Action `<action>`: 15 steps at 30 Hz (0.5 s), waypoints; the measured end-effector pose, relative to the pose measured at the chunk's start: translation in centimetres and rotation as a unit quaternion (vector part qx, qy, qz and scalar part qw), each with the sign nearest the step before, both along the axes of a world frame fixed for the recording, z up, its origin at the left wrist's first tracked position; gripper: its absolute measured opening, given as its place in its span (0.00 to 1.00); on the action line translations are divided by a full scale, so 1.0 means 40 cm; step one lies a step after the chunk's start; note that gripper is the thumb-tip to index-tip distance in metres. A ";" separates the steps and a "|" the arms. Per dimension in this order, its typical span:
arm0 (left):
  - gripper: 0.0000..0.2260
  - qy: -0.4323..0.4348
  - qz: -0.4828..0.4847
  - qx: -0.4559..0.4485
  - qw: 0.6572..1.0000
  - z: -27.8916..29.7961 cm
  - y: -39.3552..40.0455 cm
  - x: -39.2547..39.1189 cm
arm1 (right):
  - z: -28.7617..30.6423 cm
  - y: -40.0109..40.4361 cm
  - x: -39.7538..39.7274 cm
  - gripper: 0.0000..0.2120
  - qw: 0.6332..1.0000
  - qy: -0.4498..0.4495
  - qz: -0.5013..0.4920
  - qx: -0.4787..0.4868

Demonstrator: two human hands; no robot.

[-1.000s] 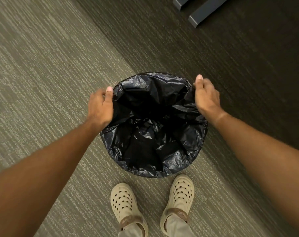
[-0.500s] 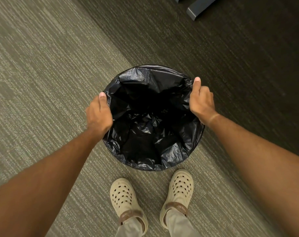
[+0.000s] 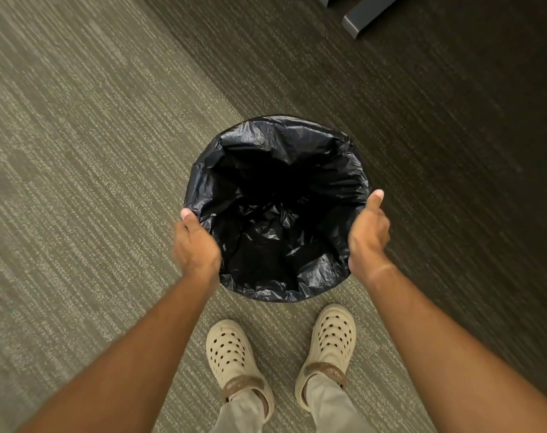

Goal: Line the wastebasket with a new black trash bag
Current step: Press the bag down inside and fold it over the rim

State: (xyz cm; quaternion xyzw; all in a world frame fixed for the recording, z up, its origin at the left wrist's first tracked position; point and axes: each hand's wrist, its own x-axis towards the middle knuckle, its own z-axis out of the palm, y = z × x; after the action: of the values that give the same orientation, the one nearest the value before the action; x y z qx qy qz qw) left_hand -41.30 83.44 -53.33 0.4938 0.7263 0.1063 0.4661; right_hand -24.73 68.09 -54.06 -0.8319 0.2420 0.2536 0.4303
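Observation:
A round wastebasket stands on the carpet just ahead of my feet, its body hidden under a glossy black trash bag (image 3: 275,210) that lines the inside and folds over the whole rim. My left hand (image 3: 195,243) grips the bag's folded edge at the near-left of the rim, thumb on top. On the right side of the rim, my right hand (image 3: 368,231) holds the folded edge, thumb pointing up along the plastic. The fingers of both hands are tucked under the fold, out of sight.
My two beige clogs (image 3: 233,354) stand close behind the basket. Striped grey-green carpet (image 3: 78,182) lies to the left, darker carpet to the right. Grey metal furniture feet (image 3: 363,17) sit at the top right.
Both hands have slid along the rim toward me, from the far sides to the near sides. The bag's fold now lies smoother over the far rim.

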 end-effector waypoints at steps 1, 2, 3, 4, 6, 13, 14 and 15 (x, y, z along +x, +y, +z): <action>0.23 -0.006 0.003 0.010 1.000 -0.006 -0.002 0.000 | -0.003 0.001 -0.001 0.28 1.000 -0.008 -0.011 0.006; 0.23 -0.013 0.006 0.018 1.000 -0.013 -0.003 -0.002 | -0.008 0.000 0.000 0.29 1.000 -0.015 -0.017 0.008; 0.23 -0.017 0.008 0.022 1.000 -0.016 -0.005 -0.002 | -0.015 -0.002 0.001 0.30 1.000 -0.019 -0.019 0.008; 0.21 -0.023 0.010 0.019 1.000 -0.015 -0.008 -0.001 | -0.017 -0.001 0.002 0.31 1.000 -0.019 -0.020 0.010; 0.20 -0.036 0.016 0.003 0.999 -0.004 -0.008 0.003 | -0.013 -0.001 0.006 0.32 0.999 -0.002 -0.028 0.035; 0.17 -0.031 0.057 -0.026 0.998 0.014 -0.054 -0.041 | 0.016 -0.085 -0.050 0.40 0.982 0.112 -0.073 0.131; 0.18 -0.038 0.075 -0.055 0.995 0.018 -0.077 -0.046 | 0.023 -0.095 -0.075 0.40 0.978 0.128 -0.080 0.142; 0.23 -0.055 0.098 -0.098 0.989 0.023 -0.100 -0.048 | 0.032 -0.096 -0.101 0.40 0.972 0.142 -0.089 0.163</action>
State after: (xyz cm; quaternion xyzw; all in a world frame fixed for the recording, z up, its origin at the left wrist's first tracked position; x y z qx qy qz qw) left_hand -43.20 79.43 -52.42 0.3657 0.7513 0.1064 0.5390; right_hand -28.75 64.26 -52.78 -0.6816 0.3288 0.3655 0.5420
